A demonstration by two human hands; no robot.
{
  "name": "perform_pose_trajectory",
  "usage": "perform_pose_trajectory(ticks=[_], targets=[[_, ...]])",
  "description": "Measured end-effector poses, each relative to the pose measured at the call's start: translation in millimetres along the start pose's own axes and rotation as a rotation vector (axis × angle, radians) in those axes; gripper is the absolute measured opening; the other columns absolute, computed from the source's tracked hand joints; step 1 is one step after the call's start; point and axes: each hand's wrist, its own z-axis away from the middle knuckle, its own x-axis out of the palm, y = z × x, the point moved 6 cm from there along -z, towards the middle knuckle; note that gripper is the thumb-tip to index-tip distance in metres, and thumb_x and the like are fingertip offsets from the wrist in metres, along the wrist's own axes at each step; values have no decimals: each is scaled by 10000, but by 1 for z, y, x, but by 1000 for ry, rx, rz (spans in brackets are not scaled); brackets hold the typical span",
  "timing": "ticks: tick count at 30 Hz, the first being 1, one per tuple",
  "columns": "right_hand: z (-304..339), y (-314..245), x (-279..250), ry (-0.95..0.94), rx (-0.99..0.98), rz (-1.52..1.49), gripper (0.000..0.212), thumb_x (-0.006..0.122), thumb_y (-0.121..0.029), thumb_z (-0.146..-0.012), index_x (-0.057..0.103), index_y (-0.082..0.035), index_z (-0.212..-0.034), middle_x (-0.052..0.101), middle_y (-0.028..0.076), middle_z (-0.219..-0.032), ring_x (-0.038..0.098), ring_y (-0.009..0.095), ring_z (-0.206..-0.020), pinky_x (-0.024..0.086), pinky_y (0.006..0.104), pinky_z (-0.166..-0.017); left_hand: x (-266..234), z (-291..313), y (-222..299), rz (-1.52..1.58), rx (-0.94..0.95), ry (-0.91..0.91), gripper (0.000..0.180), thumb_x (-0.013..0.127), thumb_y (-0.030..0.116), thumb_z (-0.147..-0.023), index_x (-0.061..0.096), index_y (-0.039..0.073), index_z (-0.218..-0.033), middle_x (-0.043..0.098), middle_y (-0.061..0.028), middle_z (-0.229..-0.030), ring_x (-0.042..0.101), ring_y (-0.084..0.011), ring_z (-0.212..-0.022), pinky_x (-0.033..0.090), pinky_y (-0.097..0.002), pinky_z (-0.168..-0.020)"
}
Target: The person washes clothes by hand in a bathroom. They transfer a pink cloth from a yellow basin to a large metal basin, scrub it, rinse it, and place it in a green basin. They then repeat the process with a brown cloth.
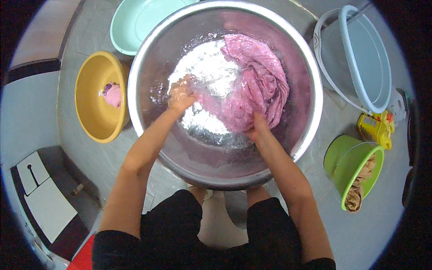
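A large round metal basin [148, 96] holds water and a wet pink cloth [265, 85], bunched up on the right side. One strip of the cloth trails leftward through the water. My right hand [257, 128] is closed on the cloth's near edge; its fingertips are hidden in the folds. On the left side of the basin, my left hand [182, 95] is in the water beside the end of that strip. Water and glare blur its fingers, so whether they grip the cloth cannot be made out.
Left of the basin are a yellow basin [85, 96] with a small pink and purple cloth [112, 94] and a mint-green basin [123, 27]. To the right are a pale blue basin [371, 58], a yellow bottle [375, 128] and a green bucket [337, 155] with brown cloth [355, 193].
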Motion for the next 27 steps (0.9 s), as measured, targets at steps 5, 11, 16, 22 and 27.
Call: perform_pose_trajectory(ticks=[5,11,16,22,27], targets=[[24,0,32,-126,68,-89,540,409,-473,-873,398,-92,-1255,459,107,-1242,425,281,-1157,351,461,-960,-22,14,69,232,185,314,725,691,342,-613,419,175,-1264,474,-224,-1108,444,-414,-1048,325,-525,-898],[20,-22,36,-447,-68,77,574,451,-509,-830,439,-94,-1225,492,100,-1186,469,266,-1102,392,424,-918,-63,47,193,781,206,20,329,636,179,-696,529,67,-986,499,-170,-1033,558,-348,-873,462,-433,-695],[68,-3,65,-884,-479,-231,420,474,-341,-861,458,-88,-1196,543,70,-1106,529,235,-1022,454,380,-856,-101,61,212,456,601,18,254,600,288,-728,572,75,-863,581,-133,-836,589,-313,-736,473,-411,-629],[55,19,84,-398,-40,48,396,535,-294,-858,468,-85,-1187,546,63,-1132,537,189,-1019,438,339,-893,-51,0,64,368,152,227,224,592,307,-772,592,84,-798,588,-131,-775,586,-327,-679,468,-401,-600],[34,0,43,100,-28,187,405,577,-304,-810,515,-61,-1127,575,86,-1061,563,201,-925,442,278,-794,-29,32,32,425,-29,280,256,580,279,-792,546,79,-948,517,-118,-841,499,-307,-851,413,-421,-727]])
